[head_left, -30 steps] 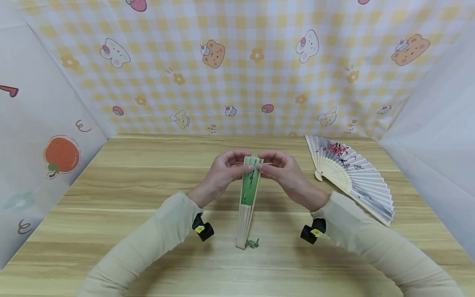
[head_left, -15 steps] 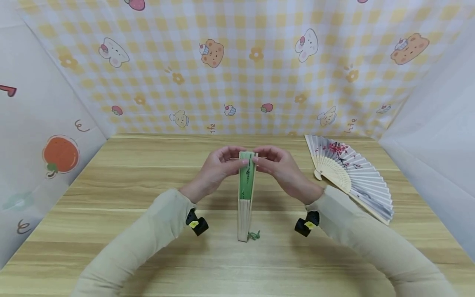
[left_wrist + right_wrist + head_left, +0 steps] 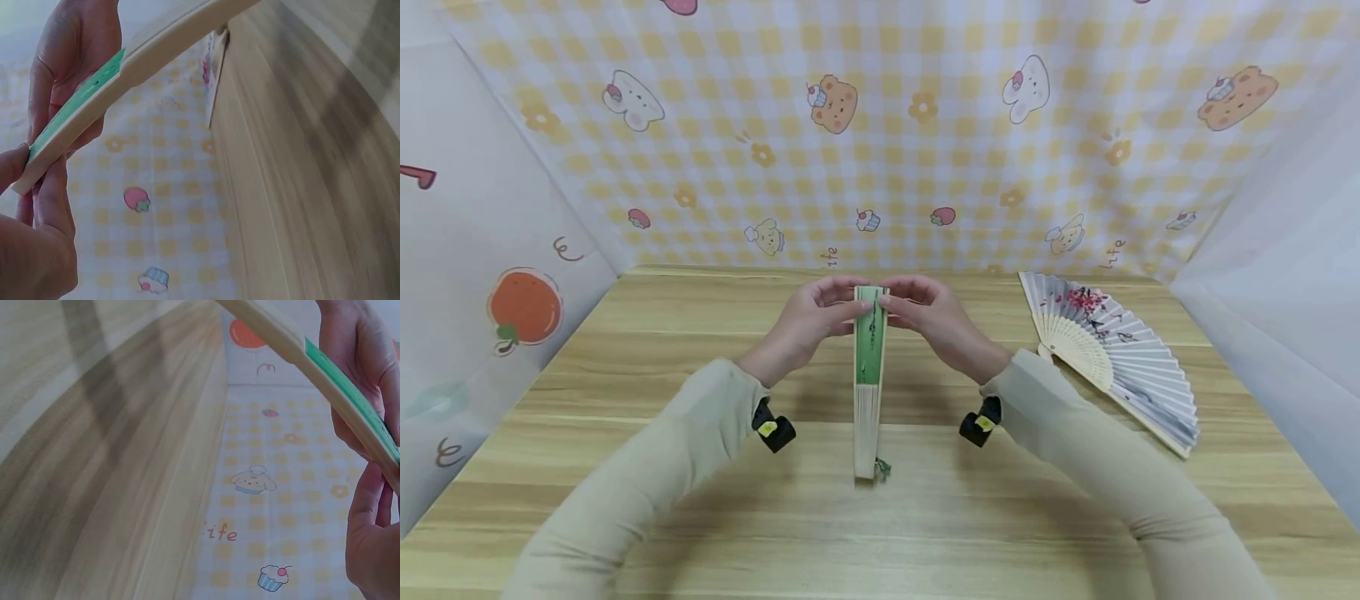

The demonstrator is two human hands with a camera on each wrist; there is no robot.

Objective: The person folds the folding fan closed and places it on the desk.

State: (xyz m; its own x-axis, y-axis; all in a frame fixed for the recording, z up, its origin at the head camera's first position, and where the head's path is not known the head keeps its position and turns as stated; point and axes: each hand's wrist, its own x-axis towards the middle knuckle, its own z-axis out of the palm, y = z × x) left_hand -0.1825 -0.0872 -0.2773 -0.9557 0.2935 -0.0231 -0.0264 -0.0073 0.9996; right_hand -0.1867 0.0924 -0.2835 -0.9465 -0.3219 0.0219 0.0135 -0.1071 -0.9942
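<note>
A folded hand fan, with green pleated leaf and pale wooden ribs, is held at its far end by both hands. My left hand pinches its left edge, thumb on the green leaf and fingers behind. On the opposite edge my right hand grips it the same way. The narrow end points toward me, with a small green tassel beside it. In the left wrist view the fan slants between the two hands, raised off the wooden surface. The right wrist view shows the fan's green side too.
A spread fan with grey leaf and pink blossoms lies on the right of the wooden table. Behind the table hangs a yellow checked cloth. Pale cloth walls close off both sides.
Both hands have moved left and away from me, carrying the folded fan along. Its ribs look more tightly together and straighter than before. The spread fan stays where it was.
</note>
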